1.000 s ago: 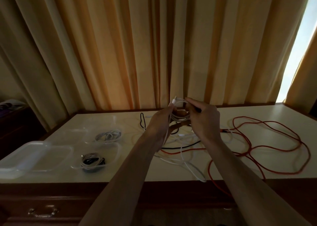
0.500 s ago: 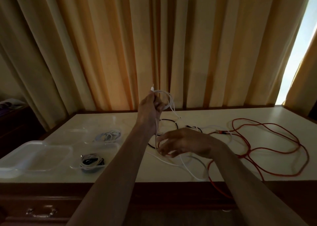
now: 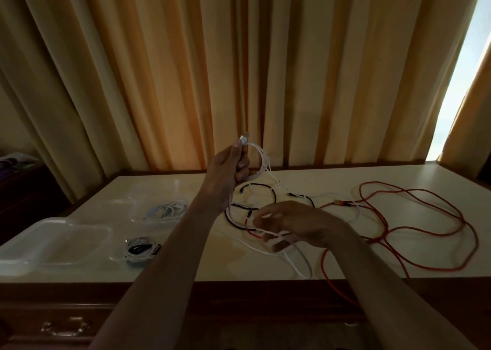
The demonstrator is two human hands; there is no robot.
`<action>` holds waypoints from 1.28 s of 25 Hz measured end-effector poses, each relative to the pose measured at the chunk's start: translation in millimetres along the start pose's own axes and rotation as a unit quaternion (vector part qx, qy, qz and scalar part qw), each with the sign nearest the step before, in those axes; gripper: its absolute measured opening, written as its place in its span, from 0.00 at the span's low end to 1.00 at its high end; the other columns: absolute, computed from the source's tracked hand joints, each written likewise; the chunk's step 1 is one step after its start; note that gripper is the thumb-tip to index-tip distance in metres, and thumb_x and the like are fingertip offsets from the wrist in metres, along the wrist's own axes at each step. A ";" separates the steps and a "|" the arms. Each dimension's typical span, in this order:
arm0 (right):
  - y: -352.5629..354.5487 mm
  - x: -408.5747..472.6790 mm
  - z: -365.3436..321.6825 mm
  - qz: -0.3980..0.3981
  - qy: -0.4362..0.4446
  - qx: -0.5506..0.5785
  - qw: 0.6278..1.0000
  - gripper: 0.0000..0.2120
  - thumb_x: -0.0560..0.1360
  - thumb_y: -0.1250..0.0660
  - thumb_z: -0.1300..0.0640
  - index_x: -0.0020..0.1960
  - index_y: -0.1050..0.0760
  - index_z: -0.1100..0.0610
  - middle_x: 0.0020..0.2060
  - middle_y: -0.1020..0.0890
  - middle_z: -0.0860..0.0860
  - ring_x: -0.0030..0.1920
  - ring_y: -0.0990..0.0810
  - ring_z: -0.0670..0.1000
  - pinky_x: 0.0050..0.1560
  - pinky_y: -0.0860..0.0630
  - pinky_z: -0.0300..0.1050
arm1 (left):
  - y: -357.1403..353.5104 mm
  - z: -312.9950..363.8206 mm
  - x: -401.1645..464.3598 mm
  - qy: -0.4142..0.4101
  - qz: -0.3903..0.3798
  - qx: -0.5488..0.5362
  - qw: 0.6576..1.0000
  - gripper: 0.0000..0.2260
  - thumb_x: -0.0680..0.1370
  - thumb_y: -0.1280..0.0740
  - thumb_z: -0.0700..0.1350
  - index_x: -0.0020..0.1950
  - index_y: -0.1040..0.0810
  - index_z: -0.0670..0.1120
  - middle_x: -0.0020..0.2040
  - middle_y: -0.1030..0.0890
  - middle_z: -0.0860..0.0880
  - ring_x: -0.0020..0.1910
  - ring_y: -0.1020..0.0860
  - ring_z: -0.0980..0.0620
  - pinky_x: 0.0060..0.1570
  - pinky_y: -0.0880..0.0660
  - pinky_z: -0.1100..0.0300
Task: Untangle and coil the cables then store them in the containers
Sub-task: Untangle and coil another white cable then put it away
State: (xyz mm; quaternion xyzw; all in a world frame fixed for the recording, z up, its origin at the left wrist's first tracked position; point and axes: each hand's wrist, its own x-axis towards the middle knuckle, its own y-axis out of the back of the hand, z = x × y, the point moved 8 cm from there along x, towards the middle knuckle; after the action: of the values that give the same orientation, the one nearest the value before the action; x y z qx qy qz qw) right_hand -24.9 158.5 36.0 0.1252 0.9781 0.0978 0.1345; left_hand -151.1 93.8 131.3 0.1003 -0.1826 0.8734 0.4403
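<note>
Across the pale table (image 3: 438,179) we see our right hand (image 3: 295,223) nearest, fingers loosely spread over the white cable (image 3: 291,259) lying there. Farther off, our left hand (image 3: 228,169) grips that cable's coiled loops aloft, before the curtains (image 3: 239,71).

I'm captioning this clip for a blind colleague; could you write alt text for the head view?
The left hand holds up a partly coiled white cable, while the right hand reaches into tangled white, black and red cables on a pale tabletop. Clear containers with coiled cables sit left.
</note>
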 end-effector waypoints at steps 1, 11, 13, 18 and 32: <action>-8.3 1.2 1.1 -0.031 0.001 0.010 0.999 0.15 0.78 0.26 0.50 0.59 0.18 0.58 0.51 0.16 0.62 0.52 0.15 0.59 0.53 0.16 0.54 | -2.9 -0.3 0.0 -0.004 -0.004 0.002 1.000 0.14 0.88 0.44 0.50 0.49 0.25 0.44 0.32 0.34 0.52 0.27 0.37 0.59 0.28 0.38 0.66; 65.7 -2.2 -4.7 0.232 0.018 0.289 0.929 0.10 0.80 0.32 0.63 0.58 0.21 0.69 0.39 0.20 0.58 0.30 0.28 0.47 0.22 0.34 0.36 | -8.8 -5.8 -12.1 -0.034 -0.126 0.250 0.959 0.14 0.88 0.46 0.48 0.50 0.28 0.42 0.31 0.38 0.50 0.26 0.38 0.55 0.29 0.32 0.67; 73.8 -6.6 -13.4 0.253 0.046 0.334 0.907 0.08 0.80 0.31 0.63 0.56 0.20 0.67 0.36 0.21 0.57 0.29 0.28 0.48 0.21 0.35 0.37 | -11.2 -13.7 -13.8 -0.037 -0.135 0.290 0.947 0.13 0.87 0.44 0.49 0.49 0.27 0.44 0.30 0.37 0.52 0.27 0.38 0.56 0.28 0.36 0.65; 72.7 -16.1 -37.3 0.255 0.102 0.310 0.910 0.15 0.81 0.37 0.63 0.44 0.12 0.58 0.40 0.16 0.56 0.31 0.23 0.50 0.24 0.30 0.39 | -12.5 -28.1 -16.5 -0.023 -0.097 0.294 0.950 0.14 0.87 0.44 0.52 0.46 0.27 0.48 0.33 0.35 0.54 0.31 0.37 0.57 0.33 0.36 0.61; 31.0 -27.0 -70.1 0.371 0.265 -0.220 0.862 0.17 0.80 0.28 0.55 0.67 0.26 0.48 0.49 0.18 0.42 0.45 0.21 0.36 0.44 0.22 0.31 | -49.0 -65.3 -41.9 0.198 -0.046 -0.159 0.966 0.25 0.87 0.46 0.57 0.70 0.22 0.40 0.62 0.17 0.41 0.61 0.19 0.44 0.59 0.26 0.53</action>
State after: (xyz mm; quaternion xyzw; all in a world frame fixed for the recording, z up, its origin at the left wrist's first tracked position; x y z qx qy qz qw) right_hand -13.2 169.6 115.6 0.4157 0.8110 0.3827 -0.1519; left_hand -87.8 116.5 68.9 -0.1376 -0.2233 0.8143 0.5178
